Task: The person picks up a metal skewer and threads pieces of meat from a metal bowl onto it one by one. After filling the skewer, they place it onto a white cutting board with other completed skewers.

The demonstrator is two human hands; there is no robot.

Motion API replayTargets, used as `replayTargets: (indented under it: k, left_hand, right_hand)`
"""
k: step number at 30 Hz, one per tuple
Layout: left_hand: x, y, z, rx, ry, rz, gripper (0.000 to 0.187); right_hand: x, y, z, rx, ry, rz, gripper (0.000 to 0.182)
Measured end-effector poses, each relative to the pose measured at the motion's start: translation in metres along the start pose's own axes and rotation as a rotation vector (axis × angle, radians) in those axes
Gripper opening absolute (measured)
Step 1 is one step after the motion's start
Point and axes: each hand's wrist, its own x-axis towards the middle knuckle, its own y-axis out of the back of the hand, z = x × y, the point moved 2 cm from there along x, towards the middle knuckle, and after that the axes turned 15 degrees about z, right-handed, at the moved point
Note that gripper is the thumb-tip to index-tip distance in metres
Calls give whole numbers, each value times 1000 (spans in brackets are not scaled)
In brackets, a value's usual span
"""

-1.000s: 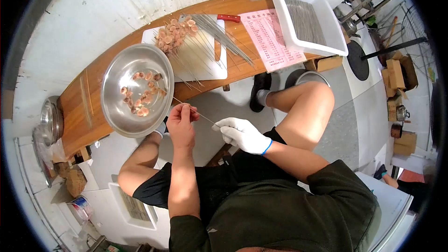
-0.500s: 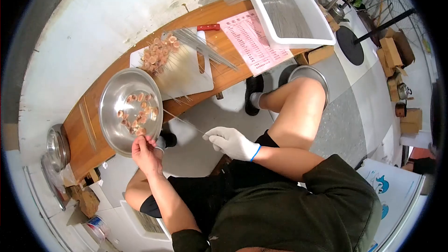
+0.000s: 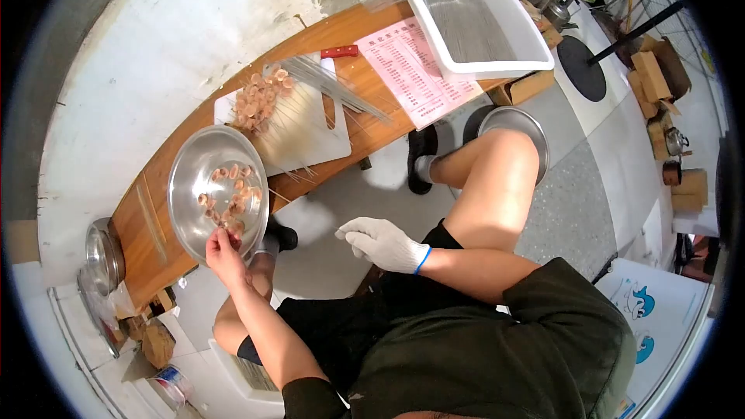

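Note:
My left hand (image 3: 226, 254) is bare and reaches over the near rim of a steel bowl (image 3: 185, 178). Its fingertips are pinched together among small, round, pinkish-brown food pieces (image 3: 234, 200), seemingly on one of them. My right hand (image 3: 386, 245), in a white knitted glove, is closed in front of my lap. The thin skewer seen in it half a second ago is too faint to make out now. Beyond the bowl, a white cutting board (image 3: 314, 143) carries a pile of skewered food pieces (image 3: 260, 101) and a bundle of bare metal skewers (image 3: 334, 85).
A red-handled knife (image 3: 339, 52) lies behind the board. Farther right are a pink printed sheet (image 3: 415, 70) and a white tub (image 3: 477, 70) of skewers on the wooden table (image 3: 372, 128). Steel bowls (image 3: 101, 256) stand at the left. Another steel basin (image 3: 535, 128) sits beside my right knee.
My left hand has moved slightly left and down, its fingertips now against the pieces in the bowl. The skewer reaching from my right hand toward the table no longer shows clearly.

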Motion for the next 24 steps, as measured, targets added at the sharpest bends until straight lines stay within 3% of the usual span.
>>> replayTargets:
  k: [12,21,24]
  left_hand:
    - [74,25,-7,291,44,-52,20]
    - [115,21,-20,436,108,-91,22]
    - [127,10,-29,595,53,-134,23]
  right_hand:
    - [5,-2,12,83,42,61,32]
    - [5,-4,-1,222,-194,18,34]
    - [9,-5,5,180,-171,-11,35]
